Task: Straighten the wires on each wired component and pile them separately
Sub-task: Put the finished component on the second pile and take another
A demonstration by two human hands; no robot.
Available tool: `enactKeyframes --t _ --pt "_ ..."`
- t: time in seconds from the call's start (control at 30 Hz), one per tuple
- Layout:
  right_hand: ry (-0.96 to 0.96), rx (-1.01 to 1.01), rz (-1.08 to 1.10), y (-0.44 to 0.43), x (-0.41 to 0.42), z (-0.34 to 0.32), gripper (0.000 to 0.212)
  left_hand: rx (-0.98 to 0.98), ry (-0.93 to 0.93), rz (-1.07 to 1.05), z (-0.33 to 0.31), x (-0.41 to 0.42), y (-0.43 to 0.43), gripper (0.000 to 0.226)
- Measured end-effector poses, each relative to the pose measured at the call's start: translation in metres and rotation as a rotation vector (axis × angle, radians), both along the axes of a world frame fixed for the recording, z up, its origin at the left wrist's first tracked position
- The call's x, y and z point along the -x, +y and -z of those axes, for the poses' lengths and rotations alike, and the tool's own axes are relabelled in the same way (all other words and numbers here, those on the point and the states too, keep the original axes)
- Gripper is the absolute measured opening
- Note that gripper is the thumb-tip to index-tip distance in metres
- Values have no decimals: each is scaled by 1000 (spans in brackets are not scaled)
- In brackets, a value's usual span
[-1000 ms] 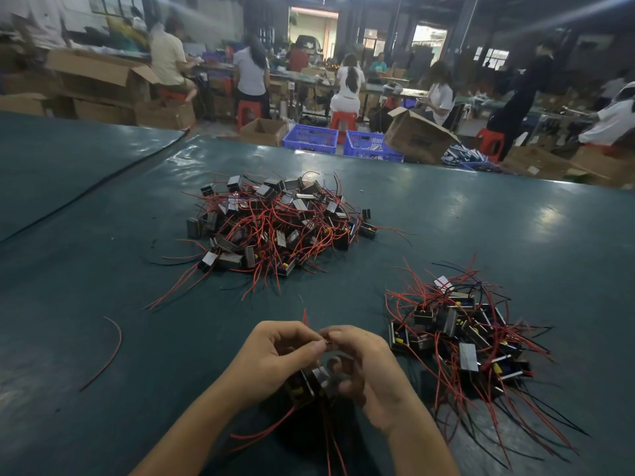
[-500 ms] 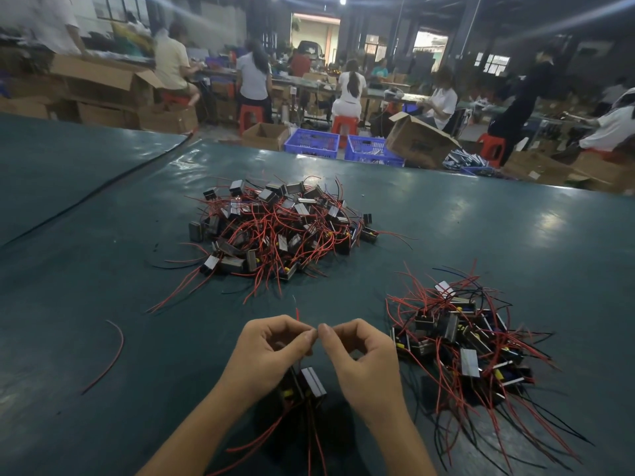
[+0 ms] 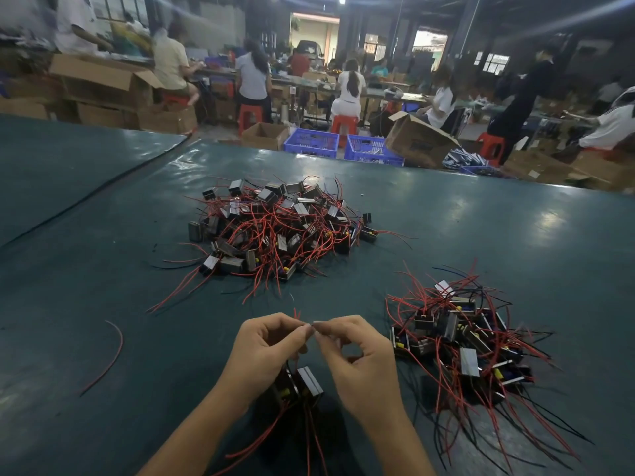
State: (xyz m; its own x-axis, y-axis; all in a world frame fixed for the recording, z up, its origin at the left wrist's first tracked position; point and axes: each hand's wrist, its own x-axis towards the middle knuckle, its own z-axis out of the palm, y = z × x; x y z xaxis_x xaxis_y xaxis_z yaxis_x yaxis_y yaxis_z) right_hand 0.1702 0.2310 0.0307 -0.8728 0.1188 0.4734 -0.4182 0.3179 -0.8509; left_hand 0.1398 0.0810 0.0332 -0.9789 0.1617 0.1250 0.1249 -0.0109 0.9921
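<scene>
Pinching red wire tips (image 3: 296, 314) between thumb and forefinger, left hand (image 3: 266, 352) and right hand (image 3: 357, 355) meet fingertip to fingertip above the table (image 3: 103, 269). Component (image 3: 302, 384) hangs below them. Tangled pile (image 3: 275, 228) beyond; second pile (image 3: 464, 345) right.

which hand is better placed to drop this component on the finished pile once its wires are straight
Probably the right hand: the nearer, smaller pile lies just to its right, while the left hand would have to cross over.

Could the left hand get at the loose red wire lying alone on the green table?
Probably not yet: the left hand is pinching a wire tip with the right hand. Once freed, bare green table leaves the way to the loose red wire open.
</scene>
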Motion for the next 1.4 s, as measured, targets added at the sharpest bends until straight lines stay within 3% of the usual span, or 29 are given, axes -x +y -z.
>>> enactKeyframes --t 0.13,0.37,0.63,0.77,0.9,1.03,1.23,1.3,1.4 --pt "-83 124 -77 -5 -3 -3 30 0 -8 18 -1 1 -2 15" --pt "8 6 -25 1 -2 -5 36 -117 -123 89 -5 -2 0 12" --pt "25 16 -99 5 -1 -3 30 -164 -176 161 -5 0 -4 17" --pt "33 14 -147 7 -2 -7 26 -172 -274 296 -6 2 -11 16" --pt "30 -17 -89 3 -3 -9 5 -95 -225 422 -8 -1 -12 11" --pt "-140 134 -38 4 -1 -6 8 -29 -81 370 -8 -3 -7 10" --pt "-513 359 -122 13 4 -2 16 54 -36 359 -8 -5 -6 19" --pt "-498 369 -130 12 2 -4 10 54 -43 349 -8 -4 -7 16" --pt "-295 219 -77 9 0 -5 13 33 -80 313 -7 -1 -9 12"
